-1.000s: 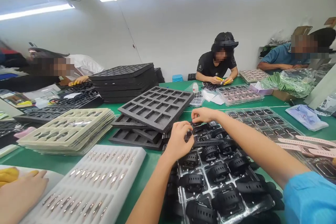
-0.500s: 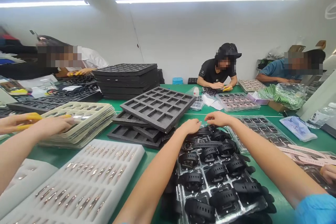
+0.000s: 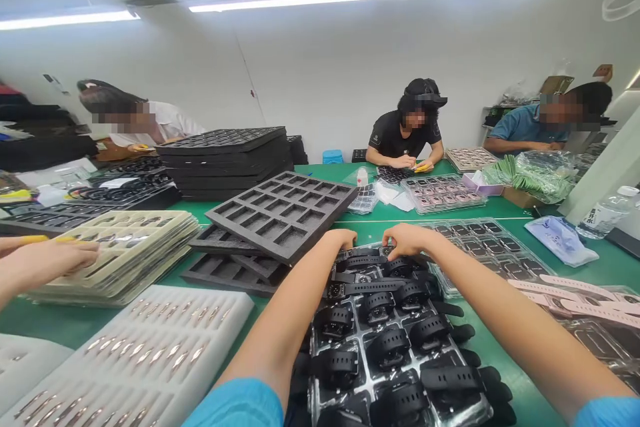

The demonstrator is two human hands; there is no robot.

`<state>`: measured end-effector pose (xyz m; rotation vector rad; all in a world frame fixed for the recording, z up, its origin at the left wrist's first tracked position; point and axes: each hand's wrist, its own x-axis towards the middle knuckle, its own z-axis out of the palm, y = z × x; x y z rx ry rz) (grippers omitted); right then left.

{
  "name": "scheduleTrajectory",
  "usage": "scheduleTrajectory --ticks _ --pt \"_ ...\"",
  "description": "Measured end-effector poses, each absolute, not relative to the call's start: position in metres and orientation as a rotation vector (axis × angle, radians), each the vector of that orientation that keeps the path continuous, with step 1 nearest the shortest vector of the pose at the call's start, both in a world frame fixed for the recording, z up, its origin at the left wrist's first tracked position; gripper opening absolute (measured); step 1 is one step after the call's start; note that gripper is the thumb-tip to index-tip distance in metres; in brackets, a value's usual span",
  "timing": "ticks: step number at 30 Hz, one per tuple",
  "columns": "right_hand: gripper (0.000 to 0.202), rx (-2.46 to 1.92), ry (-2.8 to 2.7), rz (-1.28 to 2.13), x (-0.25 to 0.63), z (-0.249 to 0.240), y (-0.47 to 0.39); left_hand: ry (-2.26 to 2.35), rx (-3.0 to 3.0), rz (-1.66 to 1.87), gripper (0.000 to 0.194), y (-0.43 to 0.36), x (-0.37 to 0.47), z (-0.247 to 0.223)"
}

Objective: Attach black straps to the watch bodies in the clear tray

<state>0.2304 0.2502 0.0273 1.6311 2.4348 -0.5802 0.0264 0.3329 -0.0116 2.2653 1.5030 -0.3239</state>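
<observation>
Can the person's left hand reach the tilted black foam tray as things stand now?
Probably yes. The left hand rests at the far end of the tray of black watches, right beside the near corner of the tilted black foam tray, and nothing lies between them.

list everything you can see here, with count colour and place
black watches: many, black, in a clear tray in front of the person
foam trays: several, dark grey, left of the watches, more stacked behind
white tray: one, white, metal pieces in rows, near left
beige trays: a stack, left
pink straps: a few, pink, right
water bottle: one, clear, far right
co-workers: three seated across the green table, one hand at left edge
left hand: on the far watches
right hand: on the far watches
</observation>
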Motion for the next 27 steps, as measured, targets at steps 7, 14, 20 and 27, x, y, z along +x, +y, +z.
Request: scheduleTrajectory --ticks 7,14,20,27 --pt "0.031 1.771 2.465 -0.6 0.23 0.029 0.24 1.438 2.267 -0.245 0.036 0.32 0.018 -0.022" --pt "0.019 1.99 2.713 -0.697 0.244 0.04 0.223 1.423 2.302 0.023 0.036 0.323 0.029 -0.003" --pt "0.024 2.616 2.849 -0.799 0.295 0.075 0.177 1.386 2.284 0.293 0.034 0.306 0.038 0.031" --pt "0.046 2.763 2.963 -1.496 0.305 0.06 0.106 1.362 2.329 0.297 0.038 0.258 0.012 0.041"
